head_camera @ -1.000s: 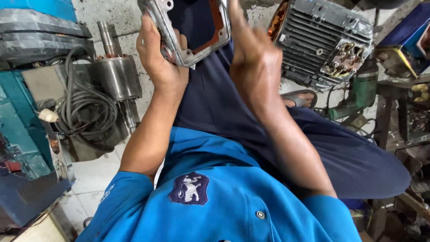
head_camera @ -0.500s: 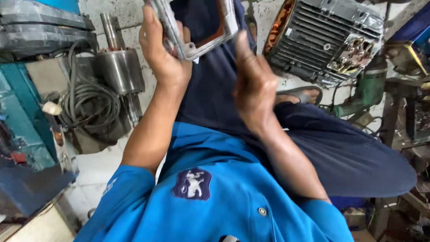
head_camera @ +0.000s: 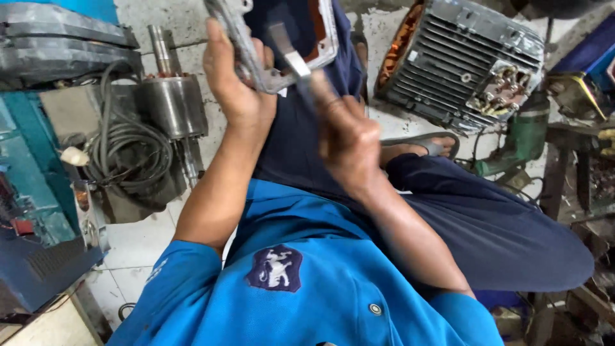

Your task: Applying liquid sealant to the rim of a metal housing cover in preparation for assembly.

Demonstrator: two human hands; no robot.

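My left hand (head_camera: pixel 240 96) was clamped on the flat grey metal cover frame (head_camera: pixel 256 57), fingers wrapped round its edge. My right hand (head_camera: pixel 343 134) was closed on a thin scraper-like blade (head_camera: pixel 291 54) against the frame, probably; it was blurred.

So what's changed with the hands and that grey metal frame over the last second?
The right hand dropped from beside the grey metal frame to its lower edge, now pressing a thin grey flat blade against it. The left hand stays gripping the frame's side.
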